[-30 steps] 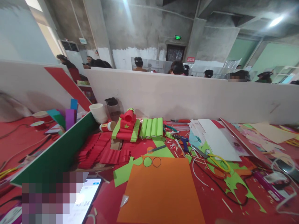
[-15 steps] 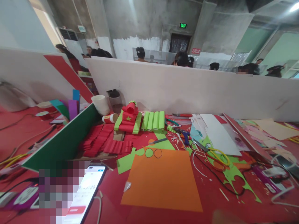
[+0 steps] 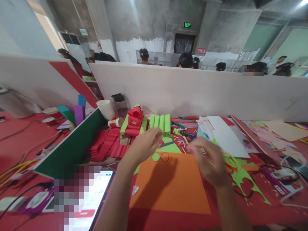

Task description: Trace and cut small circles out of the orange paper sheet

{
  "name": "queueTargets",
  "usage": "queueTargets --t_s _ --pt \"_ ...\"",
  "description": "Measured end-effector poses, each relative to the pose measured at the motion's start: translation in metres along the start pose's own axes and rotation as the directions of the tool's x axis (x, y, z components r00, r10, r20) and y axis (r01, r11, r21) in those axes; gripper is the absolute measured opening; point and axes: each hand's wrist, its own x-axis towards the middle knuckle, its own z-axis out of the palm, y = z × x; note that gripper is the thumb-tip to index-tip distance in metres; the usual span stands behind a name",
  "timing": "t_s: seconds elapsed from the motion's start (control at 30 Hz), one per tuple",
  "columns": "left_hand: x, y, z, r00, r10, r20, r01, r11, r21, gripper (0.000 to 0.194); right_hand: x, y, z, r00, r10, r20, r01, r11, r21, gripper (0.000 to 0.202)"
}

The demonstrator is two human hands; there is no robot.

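The left hand's [image 3: 145, 146] fingers curl loosely; the right hand's [image 3: 210, 162] are bent and blurred, their grip unclear. Below and between them lies the orange sheet [image 3: 179, 192], a green circle [image 3: 156, 156] at its far edge; green rolls [image 3: 161, 121] stand beyond.

Watching remotely, I see the right hand [image 3: 209, 158] smeared by blur, so I can't separate its fingertips; it hides one end of a yellow handle [image 3: 232, 158]. The left hand [image 3: 145, 142] covers the orange sheet [image 3: 190, 183]'s far-left corner. Both forearms [image 3: 115, 205] leave my view at the bottom edge, which also crops the phone [image 3: 102, 184]. Its smaller screen text is unreadable to me.
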Motion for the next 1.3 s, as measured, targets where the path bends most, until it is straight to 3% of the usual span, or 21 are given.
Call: queueTargets --t_s 0.07,0.13,0.17,0.2,0.3,0.5,0.8,1.07,1.17,1.3 --pt "0.008 -0.026 0.029 0.968 -0.103 0.227 0.079 0.990 0.113 0.015 0.004 0.016 0.015 0.969 0.078 0.232 -0.060 0.995 -0.085 0.019" --pt "0.010 -0.049 0.057 0.946 -0.163 0.279 0.125 0.981 0.149 0.012 0.004 0.037 0.033 0.850 0.200 0.487 -0.087 0.966 -0.244 0.023" --pt "0.009 -0.058 0.069 0.942 -0.171 0.288 0.136 0.981 0.138 0.011 0.003 0.047 0.043 0.803 0.249 0.541 -0.082 0.946 -0.314 0.029" --pt "0.007 -0.065 0.079 0.942 -0.173 0.289 0.143 0.982 0.123 0.012 0.001 0.057 0.051 0.781 0.278 0.559 -0.066 0.927 -0.368 0.037" --pt "-0.002 -0.076 0.095 0.939 -0.141 0.313 0.118 0.989 0.090 0.005 -0.002 0.074 0.065 0.776 0.316 0.546 -0.042 0.889 -0.456 0.052" --pt "-0.006 -0.079 0.101 0.929 -0.018 0.371 0.047 0.996 -0.070 0.018 0.008 0.078 0.069 0.710 0.358 0.607 -0.055 0.887 -0.459 0.052" --pt "-0.008 -0.080 0.101 0.925 -0.035 0.379 0.088 0.988 -0.125 0.017 0.009 0.075 0.065 0.735 0.327 0.594 -0.195 0.941 -0.276 0.029" --pt "-0.007 -0.090 0.106 0.927 -0.012 0.374 0.134 0.944 -0.301 0.012 0.007 0.076 0.067 0.818 0.265 0.511 -0.200 0.963 -0.179 0.014" --pt "-0.003 -0.094 0.100 0.958 -0.039 0.283 0.125 0.948 -0.291 0.005 0.005 0.080 0.067 0.815 0.281 0.507 -0.232 0.959 -0.160 0.013" --pt "-0.001 -0.100 0.088 0.962 -0.221 0.160 0.240 0.965 -0.108 0.009 0.002 0.081 0.066 0.802 0.264 0.536 -0.224 0.964 -0.140 0.013"
